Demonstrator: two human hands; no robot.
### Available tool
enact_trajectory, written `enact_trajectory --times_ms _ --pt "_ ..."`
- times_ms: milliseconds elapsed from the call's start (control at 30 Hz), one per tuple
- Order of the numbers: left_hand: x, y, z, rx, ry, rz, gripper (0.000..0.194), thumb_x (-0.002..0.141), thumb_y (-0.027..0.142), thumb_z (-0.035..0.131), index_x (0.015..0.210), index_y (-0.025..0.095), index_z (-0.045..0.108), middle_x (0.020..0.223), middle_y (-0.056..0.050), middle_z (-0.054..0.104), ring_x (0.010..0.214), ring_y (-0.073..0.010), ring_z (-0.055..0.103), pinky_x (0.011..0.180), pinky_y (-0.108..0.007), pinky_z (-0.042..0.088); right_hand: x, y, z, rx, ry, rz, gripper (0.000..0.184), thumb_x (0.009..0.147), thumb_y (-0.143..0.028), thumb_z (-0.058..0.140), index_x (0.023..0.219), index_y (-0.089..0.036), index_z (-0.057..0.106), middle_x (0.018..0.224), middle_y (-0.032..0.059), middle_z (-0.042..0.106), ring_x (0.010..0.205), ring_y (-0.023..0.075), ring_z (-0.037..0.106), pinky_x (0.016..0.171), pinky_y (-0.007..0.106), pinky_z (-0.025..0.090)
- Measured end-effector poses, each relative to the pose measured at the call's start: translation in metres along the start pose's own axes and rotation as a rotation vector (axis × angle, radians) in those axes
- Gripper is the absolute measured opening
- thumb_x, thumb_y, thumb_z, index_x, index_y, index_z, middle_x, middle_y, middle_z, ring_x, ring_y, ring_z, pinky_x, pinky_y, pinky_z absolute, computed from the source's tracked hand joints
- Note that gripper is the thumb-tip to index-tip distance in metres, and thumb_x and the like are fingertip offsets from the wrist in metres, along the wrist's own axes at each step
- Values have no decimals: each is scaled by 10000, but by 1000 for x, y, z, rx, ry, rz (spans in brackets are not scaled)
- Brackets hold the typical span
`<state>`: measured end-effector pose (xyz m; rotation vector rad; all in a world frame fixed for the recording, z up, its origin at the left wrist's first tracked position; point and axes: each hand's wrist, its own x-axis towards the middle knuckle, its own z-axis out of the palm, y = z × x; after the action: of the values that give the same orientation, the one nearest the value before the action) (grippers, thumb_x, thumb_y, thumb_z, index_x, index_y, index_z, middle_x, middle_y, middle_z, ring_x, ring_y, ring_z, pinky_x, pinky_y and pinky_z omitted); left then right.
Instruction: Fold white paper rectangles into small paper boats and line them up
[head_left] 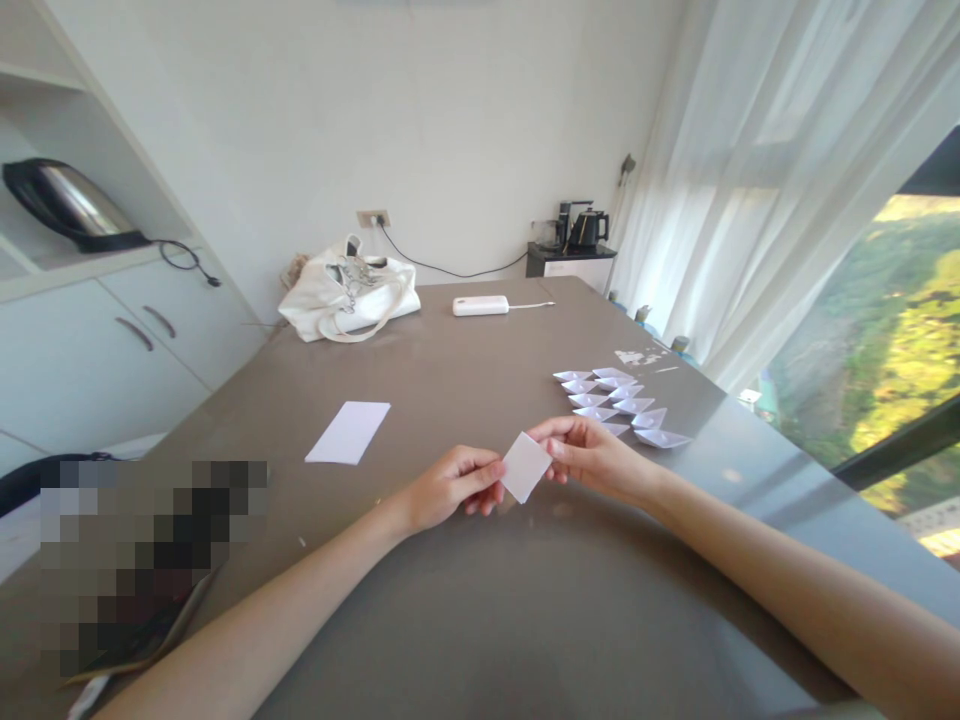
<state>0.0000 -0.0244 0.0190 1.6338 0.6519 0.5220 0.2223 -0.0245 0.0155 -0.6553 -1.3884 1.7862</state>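
Note:
Between my two hands, above the table, is a small folded piece of white paper (526, 467), turned like a diamond. My left hand (459, 484) pinches its left corner between thumb and fingers. The right corner is pinched by my right hand (581, 448). To the right, just past my right hand, several folded white paper boats (634, 405) stand in two rows on the table. A stack of flat white paper sheets (349, 433) lies to the left, beyond my left hand.
Toward the far end of the brown table (480, 370) are a white bag (352, 295) and a white power bank (481, 305) with a cable. Torn paper scraps (637, 357) lie near the right edge. A blurred-out object (157, 550) sits at the left edge.

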Motion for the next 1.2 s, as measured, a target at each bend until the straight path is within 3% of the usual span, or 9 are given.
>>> enact_trajectory --times_ms 200,300,367,500,667,833,967,1067,1200 --pt "-1 -1 2 78 -20 -7 441 889 500 414 663 133 506 561 8 504 483 -73 405 480 -197 314 -1 -2 6 -125 -16 13 412 720 -320 738 1085 -162 632 859 34 680 665 93 594 574 189 456" --pt "-2 3 9 244 4 5 432 911 469 384 691 129 537 607 0 518 548 -89 436 534 -204 338 -2 -2 9 -278 43 -22 316 733 -366 712 941 -135 658 820 38 675 700 122 604 620 222 467" --pt "-3 6 14 361 53 54 374 906 444 412 780 130 573 668 -4 545 605 -103 459 579 -211 356 -2 -1 10 -387 108 -16 298 735 -406 695 809 -120 657 708 19 645 626 114 574 577 218 445" --pt "-4 6 21 388 208 135 341 872 451 473 971 140 574 768 -14 588 653 -121 501 600 -220 381 -2 4 10 -538 139 35 324 742 -433 675 741 -110 655 616 -1 592 544 92 509 491 195 365" --pt "1 -1 22 351 430 13 263 828 391 551 862 135 603 717 -24 609 634 -128 540 574 -217 399 -1 8 9 -703 140 88 331 761 -439 641 787 -110 668 591 1 580 510 95 474 445 201 306" --pt "2 -3 19 547 485 -60 149 787 290 590 771 153 648 619 0 606 570 -119 527 549 -221 366 -2 8 10 -1108 278 -102 155 744 -239 667 878 -163 653 656 -6 579 571 119 513 535 228 384" --pt "2 -1 16 670 524 -98 100 747 263 637 732 164 642 603 7 610 552 -120 523 548 -229 359 -3 8 10 -1334 178 -286 86 778 -179 649 827 -204 715 917 63 644 835 188 557 758 307 432" --pt "2 -2 17 695 545 -98 110 738 259 656 695 168 615 623 2 629 565 -125 539 559 -230 376 -3 9 10 -1393 96 -274 153 838 -200 594 902 -210 732 863 70 662 811 191 548 727 300 438" --pt "2 -2 20 757 532 -14 102 747 238 665 691 170 612 660 -1 633 607 -128 554 586 -230 389 -4 9 10 -1434 83 -273 180 858 -219 573 944 -194 728 854 78 666 813 196 546 739 308 442"
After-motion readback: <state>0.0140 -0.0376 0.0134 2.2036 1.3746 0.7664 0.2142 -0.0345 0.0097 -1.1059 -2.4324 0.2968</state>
